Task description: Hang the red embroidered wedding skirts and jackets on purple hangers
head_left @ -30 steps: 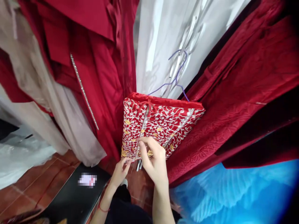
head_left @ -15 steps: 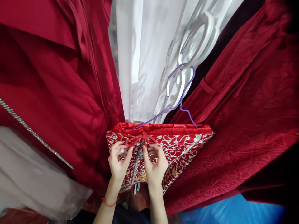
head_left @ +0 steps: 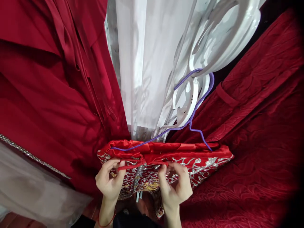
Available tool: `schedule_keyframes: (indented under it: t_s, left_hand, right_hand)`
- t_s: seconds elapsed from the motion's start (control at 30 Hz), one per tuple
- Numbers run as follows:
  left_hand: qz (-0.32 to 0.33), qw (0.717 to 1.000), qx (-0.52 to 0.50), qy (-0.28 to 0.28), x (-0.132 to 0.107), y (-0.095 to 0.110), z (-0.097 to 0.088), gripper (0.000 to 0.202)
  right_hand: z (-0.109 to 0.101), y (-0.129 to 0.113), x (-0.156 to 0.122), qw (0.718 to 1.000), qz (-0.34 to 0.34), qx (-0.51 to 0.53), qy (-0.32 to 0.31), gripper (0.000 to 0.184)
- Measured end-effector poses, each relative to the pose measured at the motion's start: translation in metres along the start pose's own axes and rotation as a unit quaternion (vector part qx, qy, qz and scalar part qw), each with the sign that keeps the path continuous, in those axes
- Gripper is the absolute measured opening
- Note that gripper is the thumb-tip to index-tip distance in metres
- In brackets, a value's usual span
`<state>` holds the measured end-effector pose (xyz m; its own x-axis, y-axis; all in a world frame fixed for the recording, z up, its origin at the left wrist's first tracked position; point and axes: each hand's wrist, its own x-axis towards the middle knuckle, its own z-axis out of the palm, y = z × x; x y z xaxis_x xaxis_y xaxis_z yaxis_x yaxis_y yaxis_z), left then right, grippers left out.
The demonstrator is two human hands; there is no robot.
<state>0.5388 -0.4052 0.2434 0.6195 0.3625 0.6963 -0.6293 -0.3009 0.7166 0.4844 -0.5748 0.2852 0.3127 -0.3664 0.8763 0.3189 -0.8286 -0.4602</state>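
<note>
A red skirt (head_left: 152, 185) with silver and gold embroidery hangs by its red satin waistband from a purple wire hanger (head_left: 163, 130). At the middle of the waistband a red drawstring (head_left: 142, 161) is tied in a bow. My left hand (head_left: 110, 180) pinches the left loop of the bow between thumb and fingers. On the other side, my right hand (head_left: 175, 185) pinches the right part of the drawstring. Between the two hands the drawstring is stretched sideways. A red cord bracelet is on my left wrist.
The hanger hooks onto a white curled metal rack (head_left: 230, 34). Plain dark red cloth (head_left: 47, 101) hangs at the left, with a sparkling trim (head_left: 35, 156) above pale sheer fabric (head_left: 35, 190). Patterned dark red cloth (head_left: 258, 133) hangs at the right. White drapery (head_left: 156, 57) hangs behind.
My hands have moved apart, pulling the bow's ends outward to left and right. The view has come closer to the skirt, and its waistband now sits lower in the picture.
</note>
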Motion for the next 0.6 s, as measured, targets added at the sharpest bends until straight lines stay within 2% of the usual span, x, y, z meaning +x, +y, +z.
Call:
schedule_keyframes:
  t_s: [0.17,0.23,0.3,0.4,0.5,0.57,0.6]
  left_hand:
    - [0.026,0.995,0.058,0.071,0.002,0.007,-0.006,0.015]
    - [0.001,0.992,0.044,0.122,0.007,0.009,-0.010,0.015]
    - [-0.028,0.979,0.015,0.199,0.015,0.009,-0.017,0.016]
    - [-0.056,0.952,-0.031,0.301,0.030,0.002,-0.035,0.022]
    - [-0.111,0.931,-0.073,0.340,0.041,-0.010,-0.061,0.017]
    - [-0.125,0.918,-0.091,0.365,0.045,-0.018,-0.079,0.016]
    - [-0.112,0.920,-0.093,0.365,0.045,-0.021,-0.086,0.015]
  right_hand:
    - [-0.005,0.014,0.003,0.999,-0.018,0.015,0.044,0.032]
    - [-0.006,0.024,0.001,0.996,-0.012,0.025,0.082,0.029]
    - [-0.010,0.037,0.001,0.990,0.021,0.023,0.140,0.025]
    - [-0.019,0.059,0.011,0.963,0.105,0.013,0.250,0.019]
    - [-0.031,0.082,0.030,0.917,0.123,0.018,0.379,0.017]
    - [-0.039,0.095,0.041,0.904,0.119,0.036,0.408,0.021]
    - [-0.041,0.099,0.044,0.910,0.124,0.050,0.394,0.021]
